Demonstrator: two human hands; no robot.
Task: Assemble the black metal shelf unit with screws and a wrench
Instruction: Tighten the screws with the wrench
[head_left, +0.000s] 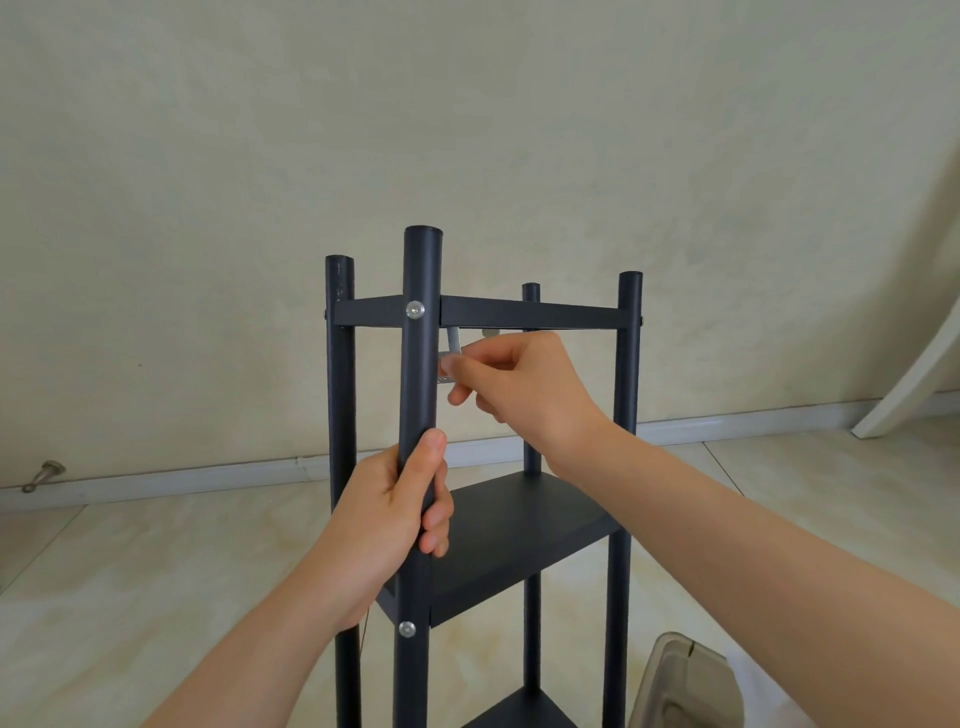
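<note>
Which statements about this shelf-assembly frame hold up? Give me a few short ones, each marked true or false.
1. The shelf unit stands upright. True.
2. The left hand grips the near post. True.
3. The right hand is empty. False: its fingers pinch a silver wrench just under the top shelf.
4. The near post carries no screws. False: a silver screw sits at top shelf level, and a lower screw shows below the left hand.
</note>
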